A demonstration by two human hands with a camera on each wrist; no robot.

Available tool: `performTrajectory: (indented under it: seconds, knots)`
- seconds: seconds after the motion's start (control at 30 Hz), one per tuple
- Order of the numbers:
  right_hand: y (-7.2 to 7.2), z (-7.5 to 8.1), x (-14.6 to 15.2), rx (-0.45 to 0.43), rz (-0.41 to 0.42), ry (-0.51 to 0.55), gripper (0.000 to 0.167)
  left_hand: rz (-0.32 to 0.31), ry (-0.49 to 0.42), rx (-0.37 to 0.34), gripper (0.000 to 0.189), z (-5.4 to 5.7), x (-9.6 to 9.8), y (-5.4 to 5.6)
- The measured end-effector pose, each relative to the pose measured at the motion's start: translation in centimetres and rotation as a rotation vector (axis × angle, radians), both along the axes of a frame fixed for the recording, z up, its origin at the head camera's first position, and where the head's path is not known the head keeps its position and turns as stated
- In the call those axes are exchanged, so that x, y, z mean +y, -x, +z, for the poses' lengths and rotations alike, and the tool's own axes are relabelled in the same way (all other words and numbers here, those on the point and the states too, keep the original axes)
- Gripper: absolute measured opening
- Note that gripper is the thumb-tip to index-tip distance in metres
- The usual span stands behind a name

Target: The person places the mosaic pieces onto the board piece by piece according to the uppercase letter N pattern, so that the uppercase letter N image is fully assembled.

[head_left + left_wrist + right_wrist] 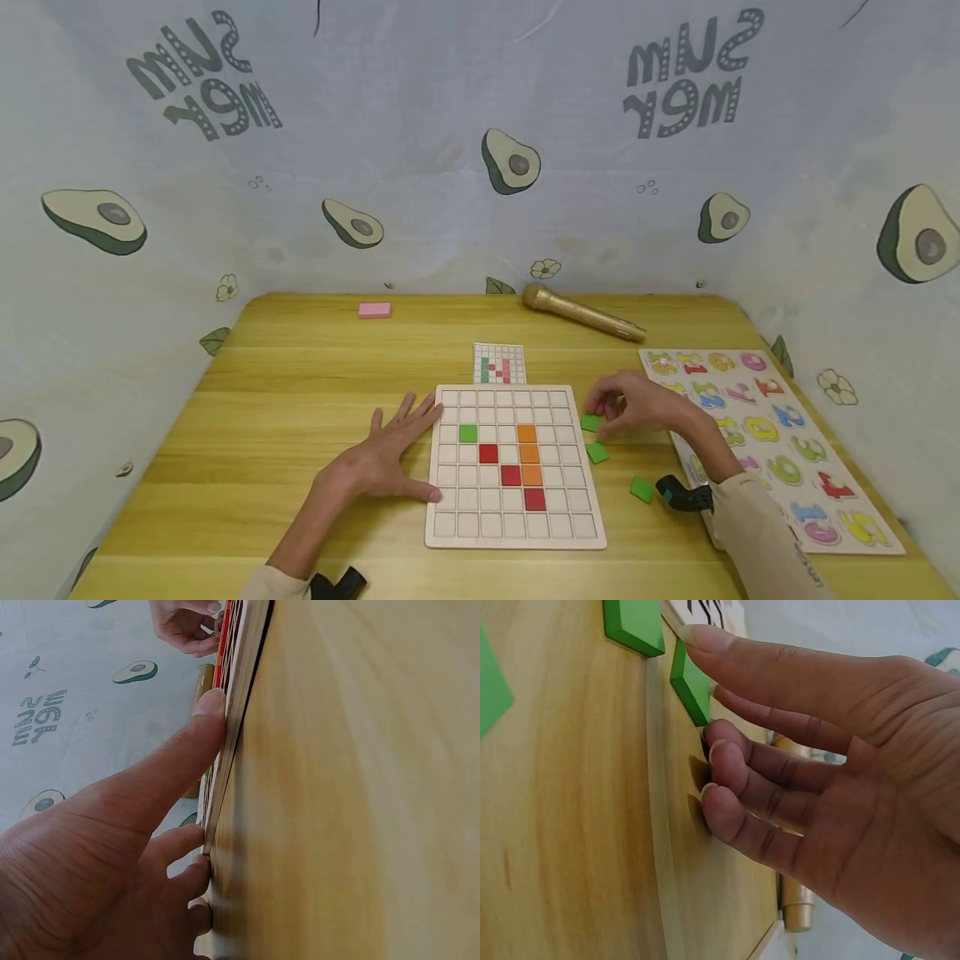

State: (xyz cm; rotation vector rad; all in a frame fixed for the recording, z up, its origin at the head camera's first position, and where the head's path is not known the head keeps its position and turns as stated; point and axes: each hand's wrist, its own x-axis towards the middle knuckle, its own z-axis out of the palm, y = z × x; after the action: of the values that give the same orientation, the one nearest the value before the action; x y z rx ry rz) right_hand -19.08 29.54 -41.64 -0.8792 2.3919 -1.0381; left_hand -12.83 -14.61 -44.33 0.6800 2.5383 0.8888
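Avocado-print backdrop (420, 100), wooden table (300, 350): right hand (630, 402) at a green tile (591, 423)

Only my head view gives me the face of the board (472, 525), with coloured squares in its grid, and the card (499, 363) behind it. My left wrist view adds the board edge-on; the left hand (386, 458) touches its side, fingers spread wide. My right wrist view shows the right palm and bent fingers, largely hidden from above.

I see the green tile as plain, bright and thin, with straight edges. It is just right of the board, near a second tile (597, 452). Thumb and forefinger stand narrowly about it; whether they pinch it, I cannot tell. One corner points toward the bent fingers. Partly covered, it gives me no certain long axis.
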Motion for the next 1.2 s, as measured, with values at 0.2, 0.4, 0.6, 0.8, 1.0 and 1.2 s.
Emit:
performTrajectory:
  seconds: [0.2, 0.4, 0.6, 0.8, 1.0, 1.2]
  knots:
    - [0.02, -0.09, -0.12, -0.012, -0.021, -0.034, 0.030, -0.001, -0.002, -0.002, 0.121, -0.02, -0.01, 0.05]
    - [0.10, -0.35, -0.30, 0.021, -0.008, -0.041, 0.027, -0.006, -0.006, -0.006, 0.121, 0.01, -0.03, 0.11]
    - [0.09, -0.38, -0.41, 0.046, -0.013, -0.046, 0.022, -0.004, -0.007, -0.004, 0.121, 0.04, -0.05, 0.09]
    - [0.08, -0.40, -0.65, 0.065, -0.032, -0.062, 0.021, -0.009, -0.007, -0.001, 0.121, 0.08, -0.04, 0.11]
    - [0.16, -0.22, -0.85, 0.063, -0.054, -0.100, 0.021, -0.012, -0.004, 0.005, 0.121, 0.12, -0.01, 0.15]
    - [0.11, -0.26, -0.92, 0.087, -0.071, -0.123, 0.018, -0.015, -0.004, 0.002, 0.121, 0.06, -0.02, 0.17]
